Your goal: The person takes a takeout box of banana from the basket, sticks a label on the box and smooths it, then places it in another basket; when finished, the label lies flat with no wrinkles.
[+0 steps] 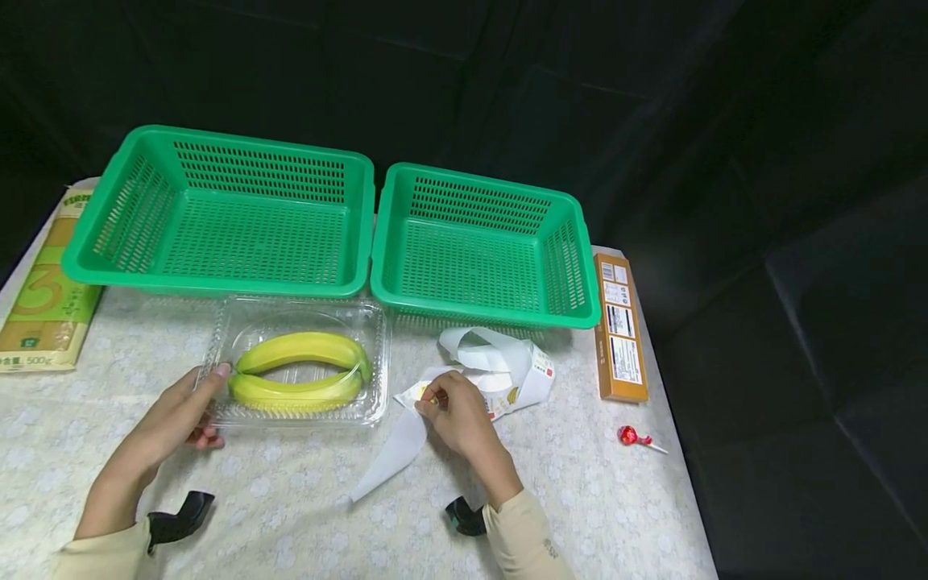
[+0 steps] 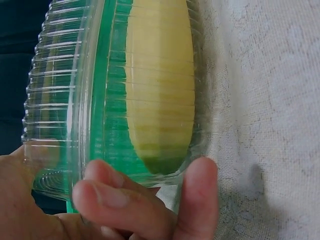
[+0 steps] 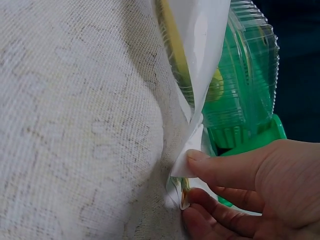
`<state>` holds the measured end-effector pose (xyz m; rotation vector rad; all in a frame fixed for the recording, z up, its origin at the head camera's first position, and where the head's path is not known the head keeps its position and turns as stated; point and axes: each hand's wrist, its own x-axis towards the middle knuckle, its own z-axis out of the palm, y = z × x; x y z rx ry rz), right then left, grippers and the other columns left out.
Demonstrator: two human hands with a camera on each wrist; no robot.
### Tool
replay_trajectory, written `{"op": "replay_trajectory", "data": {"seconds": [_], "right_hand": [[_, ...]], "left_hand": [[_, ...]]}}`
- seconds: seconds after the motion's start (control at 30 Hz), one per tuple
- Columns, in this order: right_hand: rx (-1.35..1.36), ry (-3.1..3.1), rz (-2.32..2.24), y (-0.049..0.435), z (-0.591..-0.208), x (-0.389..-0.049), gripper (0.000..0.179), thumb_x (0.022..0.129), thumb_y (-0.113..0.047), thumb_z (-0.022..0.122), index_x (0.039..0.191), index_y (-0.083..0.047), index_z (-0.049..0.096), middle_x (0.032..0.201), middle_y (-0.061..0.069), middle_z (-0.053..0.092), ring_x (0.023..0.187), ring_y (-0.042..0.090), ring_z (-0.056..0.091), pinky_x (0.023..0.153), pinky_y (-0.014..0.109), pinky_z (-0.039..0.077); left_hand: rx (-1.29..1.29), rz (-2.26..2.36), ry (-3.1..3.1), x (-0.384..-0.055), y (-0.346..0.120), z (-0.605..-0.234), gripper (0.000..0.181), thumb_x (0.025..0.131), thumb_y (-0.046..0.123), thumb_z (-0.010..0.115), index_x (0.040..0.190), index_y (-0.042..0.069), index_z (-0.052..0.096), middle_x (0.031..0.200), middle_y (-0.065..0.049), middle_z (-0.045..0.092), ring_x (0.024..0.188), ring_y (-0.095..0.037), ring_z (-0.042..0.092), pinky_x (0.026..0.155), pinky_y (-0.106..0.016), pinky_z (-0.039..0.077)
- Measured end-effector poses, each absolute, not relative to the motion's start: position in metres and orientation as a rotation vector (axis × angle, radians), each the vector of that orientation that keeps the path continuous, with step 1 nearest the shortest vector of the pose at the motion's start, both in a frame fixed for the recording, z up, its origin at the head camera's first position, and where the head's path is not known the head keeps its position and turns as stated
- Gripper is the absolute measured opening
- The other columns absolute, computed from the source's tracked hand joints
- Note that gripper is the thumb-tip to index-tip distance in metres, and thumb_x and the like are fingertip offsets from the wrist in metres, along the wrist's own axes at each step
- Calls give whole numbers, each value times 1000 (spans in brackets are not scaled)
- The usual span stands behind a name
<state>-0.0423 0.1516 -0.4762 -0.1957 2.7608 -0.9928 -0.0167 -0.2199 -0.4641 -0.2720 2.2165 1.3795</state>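
Note:
A clear plastic clamshell box (image 1: pixel 377 362) with two yellow bananas (image 1: pixel 303 346) inside lies in front of the left basket. My left hand (image 1: pixel 174 412) grips its left end, thumb on the upper edge. In the left wrist view, ridged plastic (image 2: pixel 52 90) rises beside that hand's fingers, and a banana's greenish tip (image 2: pixel 162 162) shows through the wall. Right of the box, my right hand (image 1: pixel 458 415) pinches a white strip of printed labels (image 1: pixel 395 455) between thumb and fingers. One tail of the strip points toward the front; the rest (image 1: pixel 536 379) lies looped behind the hand.
Two green baskets, left (image 1: pixel 217 288) and right (image 1: pixel 478 312), stand side by side at the back. An orange box (image 1: pixel 622 338) and a red lollipop (image 1: pixel 629 436) lie at the right edge. A yellow-green packet (image 1: pixel 43 298) is at far left.

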Motion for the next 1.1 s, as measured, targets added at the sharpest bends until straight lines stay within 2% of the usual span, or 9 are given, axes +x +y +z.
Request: {"op": "replay_trajectory", "data": {"seconds": [0.13,0.2,0.3,0.4,0.5,0.7,0.87,0.93,1.1], "right_hand": [[-178,2758,-1002,151,-475,-42,11,88,-15,77,85,-10,68,87,4,62,76,12,54,69,24,46],[-175,2759,-1003,150,-475,-42,11,88,-15,77,85,-10,68,87,4,61,76,12,54,68,23,45],[-170,2763,-1006,149,-475,-42,11,89,-15,77,85,-10,68,86,4,61,75,12,53,68,23,44],[-165,2770,-1009,149,-475,-42,11,89,-14,77,85,-10,67,86,4,61,75,11,53,68,22,45],[-167,2775,-1010,148,-475,-42,12,88,-14,77,85,-9,67,86,4,61,75,11,53,68,22,45],[-177,2782,-1005,148,-476,-42,12,88,-13,78,84,-9,67,85,3,61,74,11,53,67,22,44],[-179,2785,-1009,148,-476,-42,12,88,-13,78,85,-8,68,85,4,61,74,11,53,67,22,44],[-175,2781,-1012,148,-476,-42,11,88,-13,78,85,-9,68,85,4,61,74,11,52,67,22,44],[-167,2775,-1015,148,-477,-42,11,88,-14,77,85,-9,68,85,3,61,74,11,52,67,22,44]], "left_hand": [[-291,1370,2223,-17,-219,-462,65,107,56,24,131,-3,35,64,-2,50,54,-16,58,60,-32,59],[-297,1343,2239,-17,-219,-461,71,106,57,24,138,-5,33,65,-3,51,56,-17,59,60,-32,57],[-298,1267,2298,-19,-221,-458,82,105,60,25,153,-7,21,70,-8,58,61,-19,62,60,-32,55],[-296,1237,2347,-20,-223,-457,89,104,60,29,157,-10,8,86,-20,67,70,-18,66,63,-32,56],[-292,1261,2379,-19,-225,-457,87,105,57,34,157,-9,11,95,-24,69,75,-15,67,65,-31,60],[-275,1263,2520,-17,-227,-458,75,107,50,37,156,-5,23,75,-5,60,62,-6,57,57,-25,50],[-378,1370,2641,-15,-227,-460,62,108,43,37,153,-1,35,94,-15,64,62,3,56,55,-22,53],[-458,1412,2678,-16,-226,-459,59,108,40,38,152,1,38,94,-9,64,64,8,56,55,-19,54],[-792,1576,2718,-17,-225,-452,50,104,34,54,146,8,50,76,28,54,58,16,56,54,-8,49]]}}
